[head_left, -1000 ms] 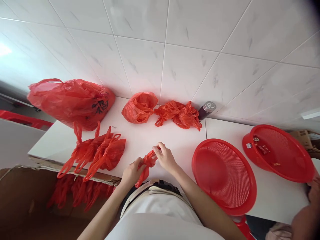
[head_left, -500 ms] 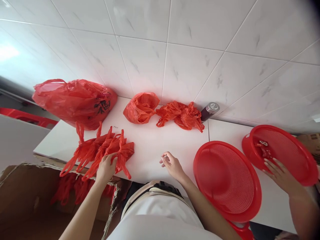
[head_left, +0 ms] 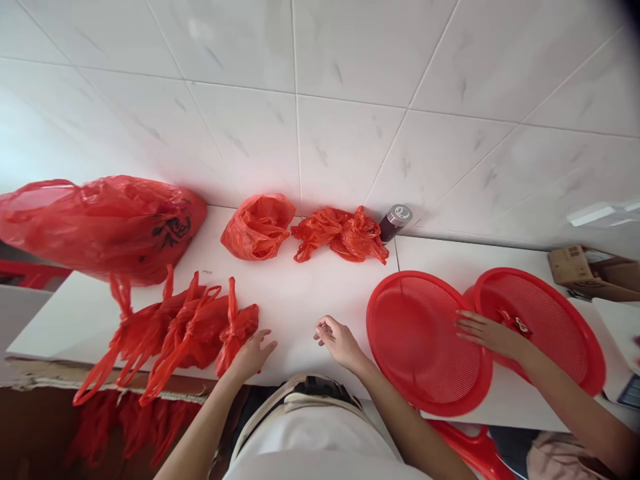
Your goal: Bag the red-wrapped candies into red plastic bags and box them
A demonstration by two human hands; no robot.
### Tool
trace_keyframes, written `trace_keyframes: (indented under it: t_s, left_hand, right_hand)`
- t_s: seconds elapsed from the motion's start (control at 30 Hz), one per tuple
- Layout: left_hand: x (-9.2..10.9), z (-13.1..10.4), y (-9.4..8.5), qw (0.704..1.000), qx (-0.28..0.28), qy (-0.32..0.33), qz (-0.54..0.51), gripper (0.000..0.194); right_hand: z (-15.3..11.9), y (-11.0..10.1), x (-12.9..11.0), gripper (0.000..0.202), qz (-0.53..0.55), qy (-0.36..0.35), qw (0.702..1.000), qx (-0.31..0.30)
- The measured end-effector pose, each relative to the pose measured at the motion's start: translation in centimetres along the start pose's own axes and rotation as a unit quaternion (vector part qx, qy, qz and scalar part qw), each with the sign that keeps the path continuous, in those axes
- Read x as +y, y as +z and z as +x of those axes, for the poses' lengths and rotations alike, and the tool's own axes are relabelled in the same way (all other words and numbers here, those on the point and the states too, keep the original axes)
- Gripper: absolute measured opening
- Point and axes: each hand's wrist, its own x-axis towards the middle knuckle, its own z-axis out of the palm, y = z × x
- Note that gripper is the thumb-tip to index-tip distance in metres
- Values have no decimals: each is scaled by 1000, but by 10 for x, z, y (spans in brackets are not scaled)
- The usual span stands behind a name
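My left hand (head_left: 254,356) is open at the right end of a row of knotted red plastic bags. Its fingers reach out beside the nearest tied bag (head_left: 237,333), and its palm hides part of that bag's lower side. The other tied bags (head_left: 200,327) lean together to the left, handles sticking up and over the table's front edge. Over the white table (head_left: 300,293), my right hand (head_left: 340,341) is held with its fingers curled in and nothing visible in them. To its right stands a red mesh basket (head_left: 425,340) with nothing seen inside.
A co-worker's hand (head_left: 483,330) reaches over the rims of both baskets; the second red basket (head_left: 565,333) holds small red items. Along the tiled wall are a big red bag (head_left: 100,227), an opened bag (head_left: 257,230), crumpled bags (head_left: 345,233) and a flask (head_left: 395,222). Bags hang into a carton (head_left: 35,427).
My left hand has let go of the tied bag and shifted right. The co-worker's hand has moved from the far basket to the nearer one's rim. The view has turned right.
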Motion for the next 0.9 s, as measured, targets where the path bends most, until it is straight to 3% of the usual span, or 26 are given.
trace_keyframes:
  t_s: [0.17, 0.27, 0.37, 0.47, 0.57, 0.7, 0.9]
  left_hand:
    - [-37, 34, -26, 993, 74, -91, 14, 67]
    - [-42, 42, -30, 994, 75, -80, 8, 67]
    - [-26, 38, -13, 998, 42, -40, -8, 63]
    - [2, 24, 9, 999, 6, -9, -39, 62]
    - [26, 9, 19, 996, -40, 5, -82, 61]
    - [30, 1, 12, 995, -53, -7, -89, 59]
    - [25, 8, -1, 997, -40, 14, -58, 54]
  right_hand:
    - [13, -31, 4, 17, -77, -9, 996, 38]
    - [44, -62, 6, 18, -180, -18, 978, 101]
    - [90, -97, 8, 25, -239, 5, 959, 154]
    - [134, -131, 12, 33, -302, 30, 932, 197]
    - [162, -157, 22, 36, -351, 56, 911, 210]
    - [167, -170, 35, 36, -385, 80, 898, 196]
    - [155, -162, 31, 34, -412, 41, 887, 205]
